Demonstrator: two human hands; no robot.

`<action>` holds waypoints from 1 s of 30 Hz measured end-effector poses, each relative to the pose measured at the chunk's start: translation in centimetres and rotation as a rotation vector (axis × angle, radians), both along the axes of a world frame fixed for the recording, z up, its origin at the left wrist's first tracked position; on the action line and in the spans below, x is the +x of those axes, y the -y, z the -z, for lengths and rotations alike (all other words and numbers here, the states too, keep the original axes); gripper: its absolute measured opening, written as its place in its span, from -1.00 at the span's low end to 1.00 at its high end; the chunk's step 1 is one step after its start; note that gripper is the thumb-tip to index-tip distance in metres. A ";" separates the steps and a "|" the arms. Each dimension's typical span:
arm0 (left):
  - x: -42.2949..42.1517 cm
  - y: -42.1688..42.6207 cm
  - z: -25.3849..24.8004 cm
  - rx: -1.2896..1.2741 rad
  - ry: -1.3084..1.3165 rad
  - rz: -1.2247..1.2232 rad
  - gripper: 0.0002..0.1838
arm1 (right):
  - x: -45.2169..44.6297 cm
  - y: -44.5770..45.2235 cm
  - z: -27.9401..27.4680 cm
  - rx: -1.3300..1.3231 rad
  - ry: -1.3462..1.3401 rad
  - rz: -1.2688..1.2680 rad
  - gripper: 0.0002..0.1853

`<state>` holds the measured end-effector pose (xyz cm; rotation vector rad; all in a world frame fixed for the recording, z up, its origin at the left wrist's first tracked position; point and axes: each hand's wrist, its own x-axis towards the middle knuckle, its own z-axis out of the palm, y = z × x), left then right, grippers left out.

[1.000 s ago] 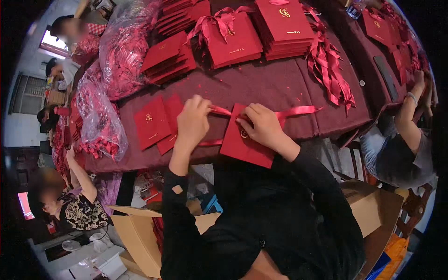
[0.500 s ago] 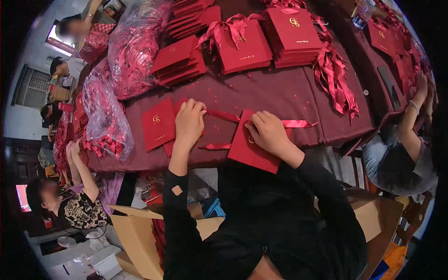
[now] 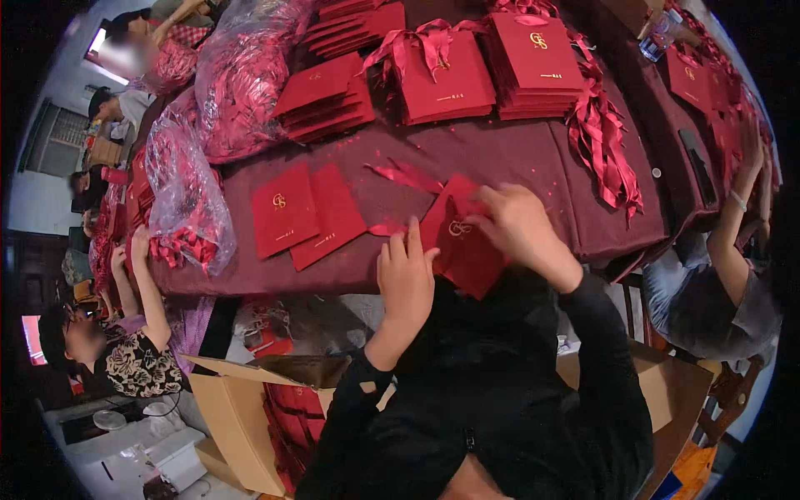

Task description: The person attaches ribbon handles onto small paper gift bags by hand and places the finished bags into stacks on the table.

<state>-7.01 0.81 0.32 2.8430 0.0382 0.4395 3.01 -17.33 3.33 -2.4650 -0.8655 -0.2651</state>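
Note:
A red paper bag (image 3: 457, 242) with a gold logo lies tilted at the table's front edge, against my body. My left hand (image 3: 407, 271) is at its left edge, fingers stretched and thumb apart, holding nothing I can see. Over the bag's upper right side is my right hand (image 3: 521, 225), its fingers bent and apart, slightly blurred. Whether a ribbon touches those fingers is hidden. A red ribbon (image 3: 404, 175) extends left from the bag's top, and another ribbon end (image 3: 387, 228) shows by my left fingertips. To the left, a flat red bag (image 3: 285, 212) overlaps a second one (image 3: 329, 218).
Stacked red bags (image 3: 446, 79) and loose ribbons (image 3: 604, 158) line the far side of the table. Clear plastic sacks of ribbons (image 3: 187, 200) stand at left. A cardboard box (image 3: 237, 425) is below the table. Other people work at left and right.
My left hand has let go of the ribbon and moved right and down to the bag's left edge. My right hand has shifted right; the ribbon end beside it no longer shows.

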 end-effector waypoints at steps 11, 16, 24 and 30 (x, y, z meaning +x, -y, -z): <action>1.1 -0.2 0.1 -0.164 0.088 0.036 -0.56 | -3.4 9.8 -2.6 0.474 -1.184 -0.301 -0.83; 2.0 -1.2 0.1 -0.346 -0.064 0.020 -0.58 | -4.1 3.6 0.3 1.090 -1.535 -0.258 -0.83; 2.4 -3.8 0.1 -0.747 -0.276 0.075 -0.76 | -2.8 -1.5 3.8 1.189 -1.201 -0.098 -0.89; 2.9 -3.7 -0.7 -0.786 -0.374 0.052 -0.78 | -3.5 -2.7 3.4 1.023 -1.104 -0.053 -0.85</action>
